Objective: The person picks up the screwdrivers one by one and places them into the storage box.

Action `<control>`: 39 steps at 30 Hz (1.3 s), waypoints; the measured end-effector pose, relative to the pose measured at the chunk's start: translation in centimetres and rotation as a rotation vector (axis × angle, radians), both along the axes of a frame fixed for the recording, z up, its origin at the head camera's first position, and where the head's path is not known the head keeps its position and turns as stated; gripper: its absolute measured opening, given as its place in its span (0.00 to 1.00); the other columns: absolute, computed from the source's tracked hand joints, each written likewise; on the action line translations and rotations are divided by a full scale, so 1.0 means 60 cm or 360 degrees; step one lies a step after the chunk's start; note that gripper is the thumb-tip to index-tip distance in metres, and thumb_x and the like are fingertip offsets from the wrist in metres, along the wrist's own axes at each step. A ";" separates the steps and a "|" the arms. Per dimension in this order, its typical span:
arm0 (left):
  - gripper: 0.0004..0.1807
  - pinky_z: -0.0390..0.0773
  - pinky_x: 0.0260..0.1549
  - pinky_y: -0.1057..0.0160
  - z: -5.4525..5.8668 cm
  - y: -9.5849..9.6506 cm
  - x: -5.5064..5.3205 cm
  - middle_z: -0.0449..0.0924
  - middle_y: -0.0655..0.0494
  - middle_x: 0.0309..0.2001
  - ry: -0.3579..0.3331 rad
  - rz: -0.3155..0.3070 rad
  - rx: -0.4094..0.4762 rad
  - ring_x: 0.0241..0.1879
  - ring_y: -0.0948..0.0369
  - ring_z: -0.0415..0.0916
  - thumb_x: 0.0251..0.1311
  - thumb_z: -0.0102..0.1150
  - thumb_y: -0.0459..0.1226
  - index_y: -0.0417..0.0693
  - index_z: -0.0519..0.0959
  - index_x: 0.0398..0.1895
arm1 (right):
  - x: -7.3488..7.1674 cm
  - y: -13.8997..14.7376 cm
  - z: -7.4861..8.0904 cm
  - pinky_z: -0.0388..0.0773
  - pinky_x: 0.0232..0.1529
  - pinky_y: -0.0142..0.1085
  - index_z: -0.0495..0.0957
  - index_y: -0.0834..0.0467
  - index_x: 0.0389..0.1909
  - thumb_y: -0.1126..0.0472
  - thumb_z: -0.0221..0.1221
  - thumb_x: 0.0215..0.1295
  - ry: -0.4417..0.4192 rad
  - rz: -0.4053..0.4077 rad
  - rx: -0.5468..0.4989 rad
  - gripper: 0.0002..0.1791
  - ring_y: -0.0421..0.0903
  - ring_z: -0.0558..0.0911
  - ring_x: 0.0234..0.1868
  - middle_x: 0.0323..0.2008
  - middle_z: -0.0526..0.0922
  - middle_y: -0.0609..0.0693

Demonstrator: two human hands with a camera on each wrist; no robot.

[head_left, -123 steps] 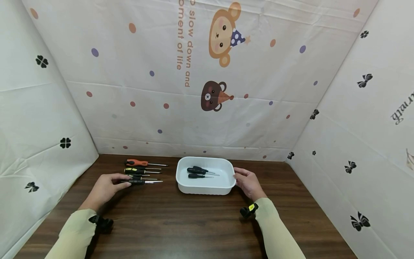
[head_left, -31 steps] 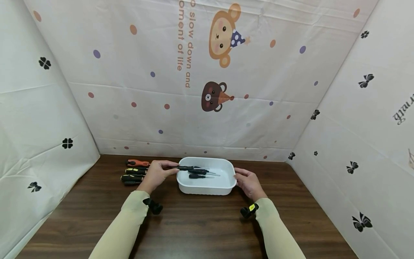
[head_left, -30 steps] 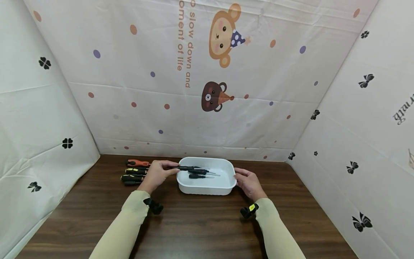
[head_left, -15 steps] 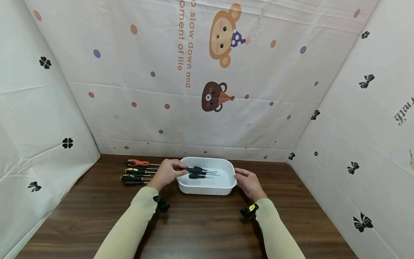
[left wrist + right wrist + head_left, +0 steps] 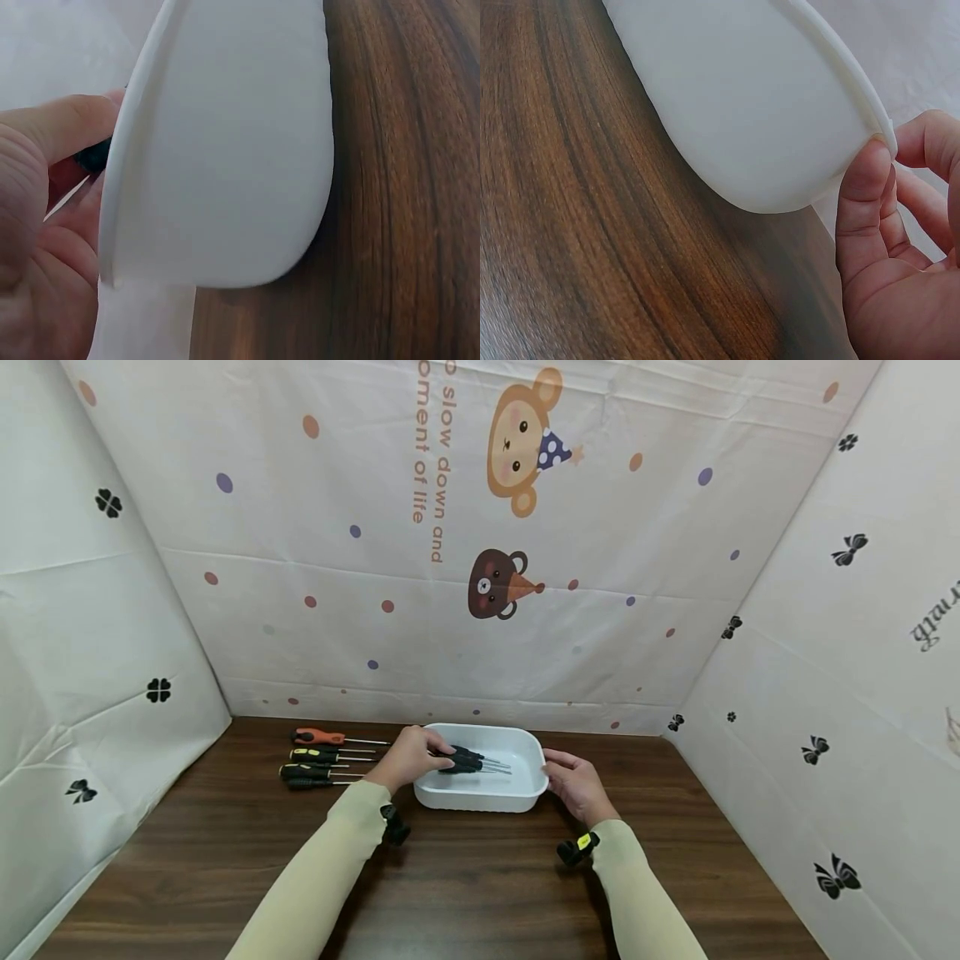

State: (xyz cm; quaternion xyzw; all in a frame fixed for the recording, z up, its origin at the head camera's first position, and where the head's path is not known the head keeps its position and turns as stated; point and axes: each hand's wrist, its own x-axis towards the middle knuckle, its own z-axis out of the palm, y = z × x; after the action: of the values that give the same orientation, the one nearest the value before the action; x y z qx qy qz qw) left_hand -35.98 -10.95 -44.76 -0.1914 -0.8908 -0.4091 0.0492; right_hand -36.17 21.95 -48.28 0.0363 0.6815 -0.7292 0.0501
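My left hand [image 5: 412, 757] reaches over the left rim of a white plastic tray [image 5: 480, 802] and pinches a black-handled screwdriver. In the left wrist view the dark handle end [image 5: 93, 156] shows between thumb and fingers, partly behind the tray wall. Other black screwdrivers [image 5: 468, 764] lie together inside the tray, their thin shafts pointing right. My right hand [image 5: 577, 783] grips the tray's right end; in the right wrist view its thumb [image 5: 866, 172] presses on the outside of the rim and a finger is over the top.
Left of the tray, an orange-handled screwdriver [image 5: 318, 737] lies at the back of a row on the wooden table [image 5: 480, 885]. In front of it are several black and yellow screwdrivers [image 5: 306, 755]. Printed white cloth [image 5: 375, 635] stands behind and at both sides.
My left hand has brought a screwdriver from the row on the left rightward over the tray rim and lowered it among the others. My right hand has stayed on the tray.
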 end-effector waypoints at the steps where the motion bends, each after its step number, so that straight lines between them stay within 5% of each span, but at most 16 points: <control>1: 0.09 0.82 0.45 0.58 0.000 0.003 -0.001 0.89 0.56 0.39 0.0003 -0.0005 -0.0015 0.43 0.58 0.82 0.54 0.78 0.35 0.45 0.92 0.39 | 0.000 0.000 -0.001 0.85 0.35 0.31 0.74 0.70 0.66 0.73 0.60 0.68 0.0001 0.0001 -0.0003 0.25 0.39 0.85 0.33 0.52 0.87 0.60; 7: 0.07 0.82 0.44 0.59 -0.002 0.015 -0.007 0.89 0.58 0.38 0.0026 0.0009 -0.0112 0.42 0.59 0.82 0.53 0.78 0.35 0.47 0.92 0.36 | -0.001 0.000 -0.002 0.85 0.35 0.31 0.74 0.70 0.66 0.73 0.61 0.66 0.0003 -0.0003 -0.0011 0.26 0.40 0.85 0.33 0.48 0.88 0.57; 14: 0.07 0.84 0.46 0.58 0.001 0.026 -0.008 0.89 0.54 0.45 -0.0068 0.0028 -0.0334 0.48 0.57 0.83 0.55 0.76 0.35 0.49 0.91 0.37 | -0.002 0.002 -0.001 0.85 0.37 0.32 0.75 0.69 0.66 0.71 0.62 0.67 0.0001 -0.0007 0.0022 0.26 0.40 0.86 0.34 0.55 0.85 0.62; 20: 0.06 0.85 0.44 0.58 -0.001 0.033 -0.004 0.89 0.54 0.41 0.0075 -0.0057 -0.0600 0.44 0.57 0.84 0.53 0.77 0.31 0.46 0.91 0.34 | 0.002 0.000 0.000 0.85 0.36 0.31 0.74 0.68 0.66 0.71 0.62 0.68 -0.0007 -0.0014 0.0025 0.26 0.40 0.86 0.34 0.55 0.85 0.62; 30: 0.07 0.81 0.35 0.62 -0.009 0.041 -0.005 0.87 0.59 0.30 0.0180 -0.0072 -0.0771 0.30 0.66 0.74 0.53 0.76 0.30 0.48 0.88 0.22 | 0.001 0.001 -0.002 0.85 0.36 0.31 0.75 0.69 0.66 0.71 0.61 0.68 0.0005 -0.0017 0.0030 0.25 0.40 0.85 0.33 0.53 0.86 0.60; 34: 0.14 0.70 0.28 0.65 -0.009 0.043 -0.006 0.78 0.64 0.20 0.0167 -0.0066 -0.0791 0.24 0.66 0.60 0.54 0.75 0.29 0.51 0.84 0.15 | -0.001 0.003 -0.002 0.85 0.37 0.31 0.75 0.69 0.65 0.70 0.62 0.68 0.0004 -0.0016 0.0035 0.25 0.39 0.86 0.33 0.53 0.87 0.60; 39: 0.29 0.60 0.25 0.64 -0.003 0.044 -0.001 0.54 0.65 0.14 0.0178 -0.0108 -0.0792 0.22 0.64 0.50 0.54 0.73 0.27 0.54 0.65 0.08 | 0.000 0.002 -0.002 0.85 0.36 0.31 0.76 0.68 0.65 0.71 0.62 0.67 -0.0007 -0.0016 0.0047 0.25 0.39 0.85 0.33 0.51 0.87 0.59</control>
State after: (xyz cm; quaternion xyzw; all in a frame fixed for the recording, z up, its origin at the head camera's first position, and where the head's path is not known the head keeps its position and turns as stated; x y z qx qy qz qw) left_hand -36.03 -8.32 -44.93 -0.2498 -0.9530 -0.1676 0.0361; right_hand -36.18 22.09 -48.38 0.0421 0.6919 -0.7193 0.0472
